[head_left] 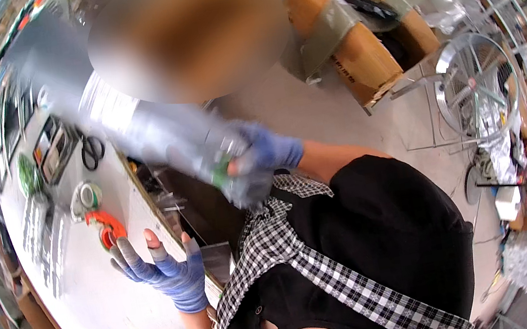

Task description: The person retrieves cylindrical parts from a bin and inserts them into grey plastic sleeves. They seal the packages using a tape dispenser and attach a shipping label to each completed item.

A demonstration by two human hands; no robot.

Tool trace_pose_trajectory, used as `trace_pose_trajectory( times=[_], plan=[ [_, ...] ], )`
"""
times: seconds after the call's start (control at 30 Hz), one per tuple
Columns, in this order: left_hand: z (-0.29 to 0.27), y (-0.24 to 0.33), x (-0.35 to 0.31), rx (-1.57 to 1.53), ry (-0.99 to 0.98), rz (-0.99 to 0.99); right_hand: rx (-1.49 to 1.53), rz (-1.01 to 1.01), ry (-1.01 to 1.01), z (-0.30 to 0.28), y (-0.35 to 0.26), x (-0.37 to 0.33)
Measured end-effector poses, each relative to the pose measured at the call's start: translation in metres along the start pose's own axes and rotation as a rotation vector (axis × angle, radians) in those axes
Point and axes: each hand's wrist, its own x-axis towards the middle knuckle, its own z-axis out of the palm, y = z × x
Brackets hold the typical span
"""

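My right hand [266, 148], in a blue knitted glove with bare fingertips, is closed round the near end of a long grey plastic-wrapped bundle [159, 134]. The bundle slants up to the far left, over the table's edge, and is smeared by motion; what it contains cannot be made out. A bit of green shows beside the gripping fingers. My left hand [170, 270], gloved the same way, is held over the white table [84, 296] with its fingers spread and nothing in it. Just beyond its fingertips lies an orange tape dispenser [108, 225].
Near the dispenser are a tape roll [85, 197], black-handled scissors [93, 153], a tray [56, 148] and a green bag [29, 175]. An open cardboard box [360, 56] stands at the far right, with a metal floor fan [473, 83] beside it. A blurred patch hides the top middle.
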Motion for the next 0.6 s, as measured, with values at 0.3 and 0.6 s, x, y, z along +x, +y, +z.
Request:
trace_pose_trajectory(
  times=[0.3,0.6],
  plan=[
    [0.021,-0.008,-0.034,-0.346,-0.414,-0.008,-0.342,-0.175,1.182,-0.228,-0.103,0.006],
    [0.004,0.005,-0.083,-0.436,-0.489,-0.31,-0.23,0.664,0.38,-0.114,0.124,0.009]
  ],
)
